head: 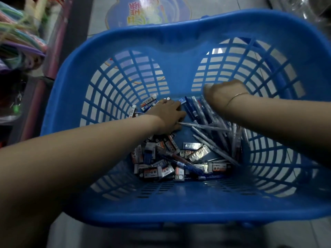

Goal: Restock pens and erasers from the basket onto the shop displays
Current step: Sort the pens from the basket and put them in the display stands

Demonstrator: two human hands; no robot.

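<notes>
Both forearms reach into the blue basket [179, 203]: left hand [168, 117] grips pens [211, 122] lying crosswise, right hand [222, 94] blurred, grip unclear.

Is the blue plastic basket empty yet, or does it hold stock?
Not empty: the blue plastic basket holds boxed erasers and pens across its bottom.

The basket [179, 199] is moulded from smooth blue plastic with a slight sheen, its walls cut into an open lattice. The erasers [155, 169] are wrapped in printed paper sleeves, one pack [198, 153] in shiny foil-like wrap. The pens [211, 138] are cased in glossy, partly translucent plastic.
</notes>
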